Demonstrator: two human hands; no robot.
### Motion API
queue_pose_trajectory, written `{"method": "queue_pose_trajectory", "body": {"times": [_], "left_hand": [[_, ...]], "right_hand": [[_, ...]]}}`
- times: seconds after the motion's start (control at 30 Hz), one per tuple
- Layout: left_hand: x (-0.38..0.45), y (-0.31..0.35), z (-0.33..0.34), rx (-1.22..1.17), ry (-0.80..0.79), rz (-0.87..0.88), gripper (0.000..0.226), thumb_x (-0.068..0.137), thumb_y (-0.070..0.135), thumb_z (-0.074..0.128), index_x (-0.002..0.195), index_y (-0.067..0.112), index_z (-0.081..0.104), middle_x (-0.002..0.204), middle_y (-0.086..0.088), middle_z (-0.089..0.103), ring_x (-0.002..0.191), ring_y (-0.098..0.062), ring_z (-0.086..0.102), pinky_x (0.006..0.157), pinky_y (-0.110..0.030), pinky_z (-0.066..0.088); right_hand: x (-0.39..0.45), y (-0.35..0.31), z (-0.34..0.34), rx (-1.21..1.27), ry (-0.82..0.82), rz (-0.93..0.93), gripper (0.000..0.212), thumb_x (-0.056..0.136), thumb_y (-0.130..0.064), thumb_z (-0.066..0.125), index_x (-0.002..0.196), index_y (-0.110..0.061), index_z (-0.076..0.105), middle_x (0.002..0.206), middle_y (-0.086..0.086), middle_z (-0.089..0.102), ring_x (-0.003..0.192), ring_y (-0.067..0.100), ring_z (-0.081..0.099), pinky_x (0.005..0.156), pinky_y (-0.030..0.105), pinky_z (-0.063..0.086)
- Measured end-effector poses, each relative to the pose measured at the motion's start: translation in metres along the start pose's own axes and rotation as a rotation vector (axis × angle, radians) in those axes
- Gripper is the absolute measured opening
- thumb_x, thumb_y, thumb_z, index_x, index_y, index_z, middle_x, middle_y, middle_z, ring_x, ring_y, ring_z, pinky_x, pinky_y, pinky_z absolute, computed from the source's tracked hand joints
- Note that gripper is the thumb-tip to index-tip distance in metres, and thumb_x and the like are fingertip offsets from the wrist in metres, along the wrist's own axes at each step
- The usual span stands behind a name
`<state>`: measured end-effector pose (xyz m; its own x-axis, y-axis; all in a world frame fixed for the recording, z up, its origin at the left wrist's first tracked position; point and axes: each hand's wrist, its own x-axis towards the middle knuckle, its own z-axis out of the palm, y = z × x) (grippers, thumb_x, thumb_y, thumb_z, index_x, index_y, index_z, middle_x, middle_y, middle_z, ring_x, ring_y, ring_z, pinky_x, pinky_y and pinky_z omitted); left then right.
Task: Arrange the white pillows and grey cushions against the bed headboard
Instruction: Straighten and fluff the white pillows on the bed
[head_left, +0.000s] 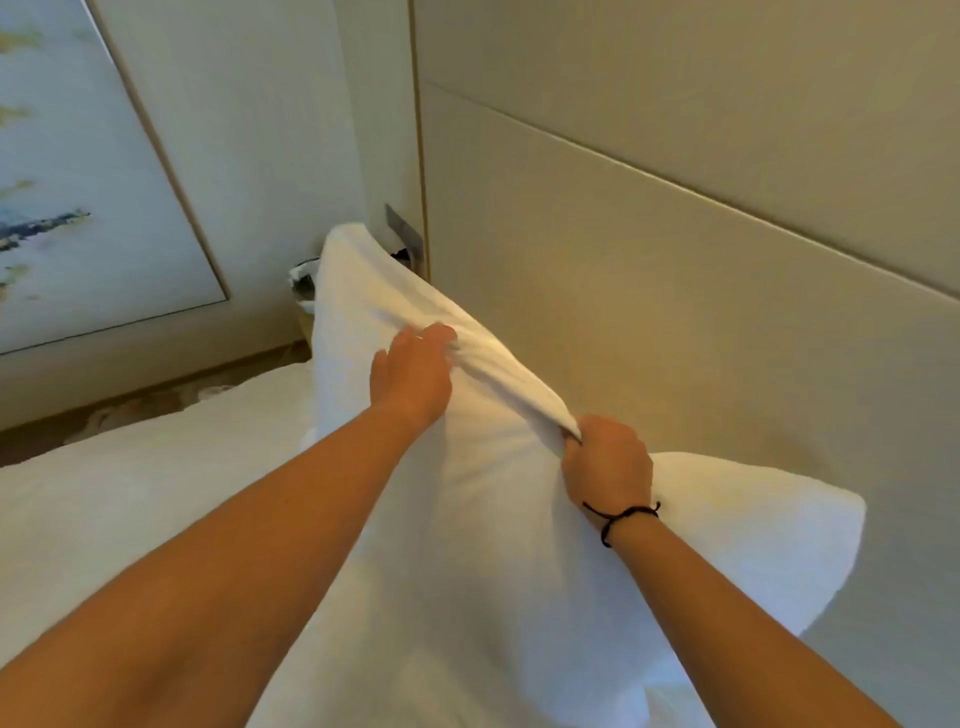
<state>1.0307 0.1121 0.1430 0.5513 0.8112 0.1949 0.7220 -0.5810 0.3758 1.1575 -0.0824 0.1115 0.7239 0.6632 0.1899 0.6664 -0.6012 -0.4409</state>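
Note:
A white pillow (363, 312) stands upright on the bed, leaning toward the beige padded headboard (675, 270). My left hand (413, 371) grips the pillow's top edge near its middle, fingers curled into the fabric. My right hand (605, 465) pinches the same top edge further right and pulls the cloth taut. A second white pillow (753, 535) stands behind my right wrist against the headboard. No grey cushion is in view.
White bed linen (130, 493) spreads out to the left. A framed painting (78, 182) hangs on the left wall. A dark switch plate (400, 226) and a small object (304, 278) show behind the pillow's top corner.

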Motion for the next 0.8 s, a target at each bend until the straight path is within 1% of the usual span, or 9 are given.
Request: {"method": "queue_pose_trajectory", "body": {"times": [0.07,0.1,0.2,0.3,0.5,0.57,0.63,0.73,0.8], "left_hand": [[-0.006,0.035,0.053,-0.057,-0.205,0.019,0.055,0.098,0.028,0.051,0.147,0.038,0.027,0.160,0.003,0.024,0.146,-0.025,0.021,0.110,-0.050,0.031],[-0.016,0.046,0.079,-0.073,-0.316,0.041,0.065,0.097,0.030,0.054,0.150,0.038,0.018,0.163,0.005,0.013,0.147,-0.027,0.019,0.111,-0.050,0.031],[-0.050,0.051,0.147,-0.137,-0.598,0.066,0.079,0.094,0.039,0.057,0.154,0.036,0.006,0.165,0.003,-0.005,0.147,-0.028,0.023,0.114,-0.047,0.030],[-0.068,0.039,0.190,-0.146,-0.717,0.035,0.082,0.093,0.048,0.054,0.154,0.034,0.001,0.164,0.003,-0.011,0.148,-0.026,0.021,0.116,-0.045,0.027],[-0.054,0.038,0.205,-0.213,-0.673,0.037,0.075,0.093,0.058,0.047,0.153,0.039,0.006,0.165,0.006,0.001,0.148,-0.024,0.020,0.115,-0.044,0.028],[-0.055,0.036,0.201,-0.202,-0.649,0.047,0.073,0.094,0.058,0.046,0.153,0.039,0.007,0.164,0.008,0.005,0.149,-0.020,0.017,0.116,-0.043,0.027],[-0.063,0.028,0.191,-0.236,-0.621,0.030,0.069,0.095,0.054,0.047,0.153,0.036,0.015,0.162,0.009,0.018,0.146,-0.018,0.024,0.116,-0.040,0.029],[-0.092,-0.010,0.165,-0.390,-0.599,-0.135,0.051,0.092,0.052,0.053,0.140,0.039,0.041,0.140,0.008,0.052,0.118,-0.013,0.056,0.100,-0.031,0.045],[-0.125,-0.049,0.140,-0.391,-0.565,-0.238,0.034,0.091,0.049,0.056,0.123,0.040,0.056,0.119,0.012,0.063,0.094,-0.005,0.062,0.088,-0.027,0.052]], "right_hand": [[0.032,0.046,0.007,-0.096,-0.057,0.190,0.018,0.092,-0.015,0.048,0.095,-0.012,0.065,0.093,0.010,0.065,0.080,0.032,0.060,0.059,0.033,0.039],[0.042,0.069,0.013,-0.152,-0.107,0.242,0.019,0.093,-0.014,0.047,0.101,-0.013,0.064,0.098,0.009,0.066,0.087,0.032,0.063,0.064,0.034,0.045],[0.045,0.117,0.039,-0.273,-0.236,0.172,0.028,0.099,-0.034,0.039,0.115,-0.019,0.056,0.108,0.007,0.064,0.099,0.030,0.061,0.081,0.038,0.049],[0.036,0.134,0.056,-0.305,-0.201,0.081,0.039,0.097,-0.048,0.034,0.121,-0.023,0.054,0.104,0.004,0.065,0.095,0.029,0.062,0.083,0.039,0.046],[0.036,0.122,0.052,-0.261,-0.121,-0.026,0.055,0.092,-0.053,0.046,0.137,-0.023,0.040,0.112,0.005,0.062,0.102,0.028,0.058,0.086,0.039,0.044],[0.029,0.104,0.055,-0.228,-0.112,-0.117,0.057,0.089,-0.054,0.053,0.136,-0.022,0.041,0.120,0.006,0.059,0.107,0.028,0.056,0.090,0.039,0.045],[0.017,0.081,0.060,-0.162,-0.105,-0.194,0.060,0.086,-0.050,0.061,0.137,-0.022,0.045,0.131,0.008,0.055,0.118,0.029,0.052,0.098,0.042,0.044],[-0.007,0.046,0.082,-0.059,-0.165,-0.290,0.052,0.087,-0.044,0.064,0.133,-0.023,0.052,0.136,0.007,0.054,0.123,0.027,0.052,0.102,0.041,0.043],[-0.027,0.022,0.104,0.044,-0.373,-0.295,0.046,0.090,-0.047,0.058,0.131,-0.025,0.053,0.134,0.000,0.054,0.115,0.020,0.056,0.098,0.033,0.044]]}}
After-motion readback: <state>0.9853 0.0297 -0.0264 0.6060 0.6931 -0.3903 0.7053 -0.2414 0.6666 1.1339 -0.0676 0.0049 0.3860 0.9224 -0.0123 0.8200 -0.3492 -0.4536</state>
